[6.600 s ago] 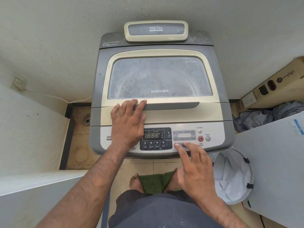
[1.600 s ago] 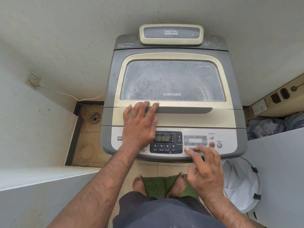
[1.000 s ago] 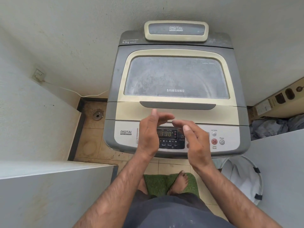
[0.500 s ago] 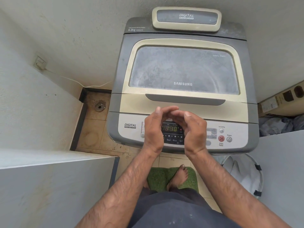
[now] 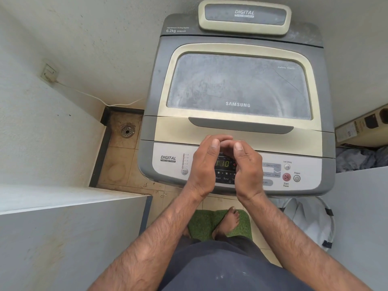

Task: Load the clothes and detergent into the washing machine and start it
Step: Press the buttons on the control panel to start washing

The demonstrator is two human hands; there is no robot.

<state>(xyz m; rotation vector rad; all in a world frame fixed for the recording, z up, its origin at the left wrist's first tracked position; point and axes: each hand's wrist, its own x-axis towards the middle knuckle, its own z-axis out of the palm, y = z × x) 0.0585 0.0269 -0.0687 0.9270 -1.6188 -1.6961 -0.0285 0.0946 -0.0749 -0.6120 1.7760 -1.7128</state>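
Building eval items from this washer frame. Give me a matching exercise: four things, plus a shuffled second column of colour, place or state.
Column 1
1. Start/Pause button
2. floor mat
3. floor drain
4. lid

Column 2
a. closed
b. green
c. left of the washing machine
d. red

Pairs: 1-d, 2-b, 3-c, 4-a

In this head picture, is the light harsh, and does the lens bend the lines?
Head view: soft, even light, no hard shadows; washing machine sides lean inward toward the back, a wide-angle effect; lid window dull and dusty, no glare; left hand and right hand sharp.
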